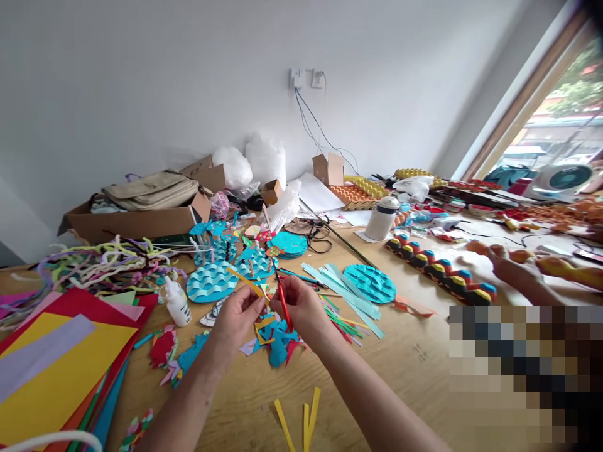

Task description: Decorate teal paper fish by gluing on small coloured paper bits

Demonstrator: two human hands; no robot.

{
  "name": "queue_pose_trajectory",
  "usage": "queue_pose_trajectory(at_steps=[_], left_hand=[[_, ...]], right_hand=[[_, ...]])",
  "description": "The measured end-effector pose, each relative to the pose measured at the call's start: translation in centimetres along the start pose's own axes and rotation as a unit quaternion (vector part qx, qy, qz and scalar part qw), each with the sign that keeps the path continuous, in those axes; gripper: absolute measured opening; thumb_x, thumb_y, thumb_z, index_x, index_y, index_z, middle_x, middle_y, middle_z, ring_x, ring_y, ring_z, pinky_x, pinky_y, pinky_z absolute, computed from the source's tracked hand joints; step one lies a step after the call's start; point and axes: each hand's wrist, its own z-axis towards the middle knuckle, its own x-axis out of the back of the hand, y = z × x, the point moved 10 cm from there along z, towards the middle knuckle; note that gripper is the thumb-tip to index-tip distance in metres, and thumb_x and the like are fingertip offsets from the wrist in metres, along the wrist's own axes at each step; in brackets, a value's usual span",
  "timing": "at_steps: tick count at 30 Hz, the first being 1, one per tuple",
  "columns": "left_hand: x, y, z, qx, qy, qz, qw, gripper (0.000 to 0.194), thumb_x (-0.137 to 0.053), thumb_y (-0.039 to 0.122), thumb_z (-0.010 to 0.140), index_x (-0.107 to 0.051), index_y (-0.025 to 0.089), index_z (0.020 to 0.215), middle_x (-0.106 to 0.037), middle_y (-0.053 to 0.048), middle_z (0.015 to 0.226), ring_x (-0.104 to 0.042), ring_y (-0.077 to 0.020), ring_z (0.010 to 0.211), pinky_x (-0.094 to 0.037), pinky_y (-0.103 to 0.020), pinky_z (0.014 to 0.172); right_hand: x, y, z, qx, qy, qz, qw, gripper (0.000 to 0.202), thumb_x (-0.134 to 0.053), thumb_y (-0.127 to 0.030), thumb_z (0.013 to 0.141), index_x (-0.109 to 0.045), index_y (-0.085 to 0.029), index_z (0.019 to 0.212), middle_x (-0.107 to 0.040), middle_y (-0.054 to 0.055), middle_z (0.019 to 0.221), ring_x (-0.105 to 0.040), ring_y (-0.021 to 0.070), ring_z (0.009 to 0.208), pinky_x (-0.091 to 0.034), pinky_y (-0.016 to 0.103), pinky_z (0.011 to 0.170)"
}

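One wooden table (pixel 396 370) carries it all, and this looks like the snipping step! Down to the left of the grip, one stack of coloured paper (pixel 113 339). Beyond the grip on its right, one crumpled blue disc (pixel 370 282) lies flat, and nearer in, pale blue strips (pixel 346 295), too overlapped to count. Two hands at centre: the left hand (pixel 242 312), with one glue bottle (pixel 179 306) upright off to its left, and the right hand (pixel 301 307), closed around one pair of red scissors (pixel 284 306), blades pointing away. The left pinches one yellow strip (pixel 244 280), right beside those blades; have they bitten into it? Can't tell! The cut, I'd judge, calls for a steady strip and a left hand clear of the edges. Below the grip, a heap of paper scraps (pixel 279 348), uncountable; nearer the body, three loose yellow strips (pixel 283 424)!
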Motion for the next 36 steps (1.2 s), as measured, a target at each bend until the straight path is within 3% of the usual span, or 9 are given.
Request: queue_pose_trajectory(at_steps=[8, 14, 21, 25, 28, 32, 36], left_hand=[[-0.5, -0.3, 0.1, 0.015, -0.004, -0.008, 1.0, 0.023, -0.064, 0.038, 0.064, -0.057, 0.017, 0.072, -0.059, 0.001, 0.064, -0.056, -0.0157, 0.062, -0.045, -0.025, 0.055], [0.1, -0.6, 0.1, 0.009, 0.007, -0.017, 1.0, 0.02, -0.064, 0.035, 0.062, -0.056, 0.017, 0.065, -0.054, 0.004, 0.054, -0.05, -0.0111, 0.051, -0.041, -0.021, 0.049], [0.6, -1.0, -0.5, 0.028, 0.028, -0.028, 0.999, 0.021, -0.066, 0.036, 0.06, -0.059, 0.017, 0.065, -0.057, 0.002, 0.054, -0.053, -0.0129, 0.051, -0.042, -0.023, 0.048], [1.0, -1.0, -0.6, 0.036, 0.041, -0.053, 0.997, 0.023, -0.069, 0.036, 0.057, -0.059, 0.016, 0.064, -0.059, 0.002, 0.053, -0.054, -0.0132, 0.051, -0.042, -0.022, 0.048], [1.4, -0.8, -1.0, 0.045, 0.049, -0.084, 0.994, 0.021, -0.069, 0.034, 0.061, -0.06, 0.016, 0.067, -0.061, 0.001, 0.058, -0.056, -0.0125, 0.056, -0.044, -0.021, 0.053], [1.2, -0.6, -1.7, 0.063, 0.033, -0.144, 0.987, 0.019, -0.069, 0.033, 0.065, -0.059, 0.017, 0.071, -0.064, 0.001, 0.065, -0.058, -0.0124, 0.063, -0.046, -0.021, 0.058], [0.5, -0.3, -1.9, 0.069, 0.014, -0.172, 0.982, 0.017, -0.07, 0.031, 0.066, -0.06, 0.017, 0.071, -0.065, 0.001, 0.068, -0.058, -0.0113, 0.064, -0.045, -0.018, 0.057]], right_hand=[[0.0, -0.2, 0.1, 0.004, 0.011, 0.017, 1.0, 0.022, -0.061, -0.026, 0.057, -0.041, -0.019, 0.064, -0.043, -0.007, 0.054, -0.04, 0.0081, 0.049, -0.033, 0.02, 0.046], [-0.6, -0.3, -0.2, 0.012, 0.012, 0.045, 0.999, 0.023, -0.06, -0.024, 0.057, -0.038, -0.019, 0.061, -0.042, -0.007, 0.054, -0.038, 0.0079, 0.05, -0.034, 0.021, 0.048], [-0.9, -0.5, -0.8, 0.018, 0.005, 0.032, 0.999, 0.022, -0.059, -0.025, 0.06, -0.039, -0.019, 0.064, -0.042, -0.007, 0.055, -0.037, 0.0076, 0.05, -0.032, 0.02, 0.047], [0.2, -1.9, -1.6, 0.042, 0.02, -0.044, 0.998, 0.019, -0.055, -0.028, 0.067, -0.039, -0.019, 0.065, -0.038, -0.007, 0.056, -0.033, 0.0073, 0.051, -0.028, 0.019, 0.046], [0.8, -2.4, -2.7, 0.037, -0.015, -0.145, 0.989, 0.021, -0.05, -0.032, 0.074, -0.039, -0.018, 0.064, -0.036, -0.006, 0.055, -0.031, 0.0075, 0.052, -0.025, 0.019, 0.046], [0.9, -2.0, -4.3, 0.033, -0.082, -0.271, 0.959, 0.023, -0.047, -0.033, 0.077, -0.042, -0.017, 0.061, -0.039, -0.005, 0.054, -0.031, 0.0073, 0.05, -0.022, 0.02, 0.046], [0.5, -2.6, -5.1, 0.07, -0.086, -0.356, 0.928, 0.025, -0.047, -0.032, 0.077, -0.041, -0.017, 0.058, -0.04, -0.004, 0.052, -0.033, 0.0075, 0.05, -0.02, 0.02, 0.048]])
